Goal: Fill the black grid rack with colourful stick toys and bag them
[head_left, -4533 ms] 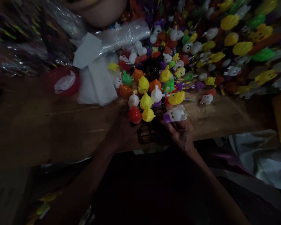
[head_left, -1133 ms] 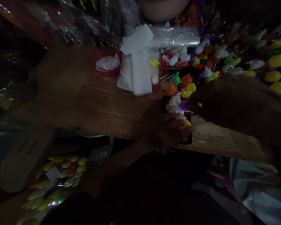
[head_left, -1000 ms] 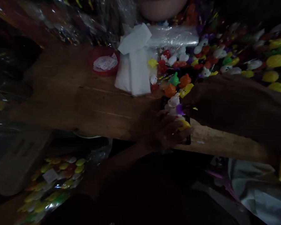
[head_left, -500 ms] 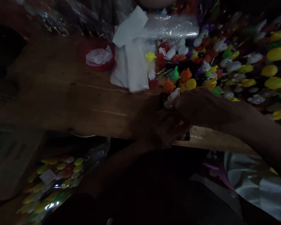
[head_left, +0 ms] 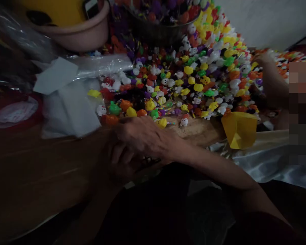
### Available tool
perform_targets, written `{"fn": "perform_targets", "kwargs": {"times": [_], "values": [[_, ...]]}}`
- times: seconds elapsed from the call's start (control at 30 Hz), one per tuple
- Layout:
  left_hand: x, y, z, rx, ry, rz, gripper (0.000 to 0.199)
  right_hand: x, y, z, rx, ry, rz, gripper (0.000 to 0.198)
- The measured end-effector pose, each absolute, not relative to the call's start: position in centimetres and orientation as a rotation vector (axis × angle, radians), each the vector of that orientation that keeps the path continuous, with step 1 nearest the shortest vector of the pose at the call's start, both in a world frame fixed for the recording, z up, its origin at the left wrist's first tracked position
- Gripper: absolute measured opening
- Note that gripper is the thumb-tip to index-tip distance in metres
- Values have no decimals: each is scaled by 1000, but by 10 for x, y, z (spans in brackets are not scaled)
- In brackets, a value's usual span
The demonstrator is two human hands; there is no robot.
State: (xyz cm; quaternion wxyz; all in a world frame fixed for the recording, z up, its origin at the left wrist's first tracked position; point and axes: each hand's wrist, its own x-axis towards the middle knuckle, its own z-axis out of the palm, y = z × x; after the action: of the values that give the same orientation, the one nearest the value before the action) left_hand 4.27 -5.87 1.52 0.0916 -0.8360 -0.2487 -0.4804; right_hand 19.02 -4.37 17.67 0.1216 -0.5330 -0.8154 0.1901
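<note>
My right hand [head_left: 145,136] is curled over my left hand [head_left: 121,161] at the table's front edge, and the two meet. Their fingers are bent inward; whatever lies between them is hidden. Partly covered beneath the hands is a small dark frame [head_left: 150,160]. Just beyond my knuckles sit small plastic animal-head toys: an orange one [head_left: 111,119], a yellow one [head_left: 131,112] and a green one [head_left: 114,108]. Left of them, a stack of clear plastic bags [head_left: 71,112] lies flat with a white card [head_left: 56,75] on top.
A large heap of coloured toys [head_left: 191,80] spreads behind. A metal basin [head_left: 155,32] and a pink tub [head_left: 79,35] stand at the back. A red bowl [head_left: 38,119] holding paper is left; a yellow piece [head_left: 241,131] is right. Another person's arm [head_left: 275,80] reaches in.
The view has swung right and up, bringing the heap, the basin and another person into sight. My hands stay together at the table edge; the white toy seen by my right fingers is now hidden.
</note>
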Motion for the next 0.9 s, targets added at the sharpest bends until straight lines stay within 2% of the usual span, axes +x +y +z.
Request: {"fn": "perform_targets", "kwargs": {"times": [0.07,0.13,0.2,0.33,0.53,0.73,0.9], "values": [[44,-59,28,-2447,-863,-1538,52,215,-56,185,-1631,-2321,427,21],[45,-59,47,-2414,-823,-1634,81,257,-66,184,-1811,-1999,160,25],[45,-57,69,-2488,-734,-1580,95,310,-70,171,-2003,-1716,-52,22],[53,-51,108,-2692,-801,-1242,85,385,-67,130,-2330,-1557,-188,15],[77,-36,104,-2812,-924,-882,72,382,-47,85,-2146,-1946,-61,20],[79,-30,98,-2744,-973,-732,62,374,-29,58,-1985,-2066,-7,18],[81,-38,107,-2777,-1024,-738,58,368,-10,62,-1991,-1972,-168,27]]}}
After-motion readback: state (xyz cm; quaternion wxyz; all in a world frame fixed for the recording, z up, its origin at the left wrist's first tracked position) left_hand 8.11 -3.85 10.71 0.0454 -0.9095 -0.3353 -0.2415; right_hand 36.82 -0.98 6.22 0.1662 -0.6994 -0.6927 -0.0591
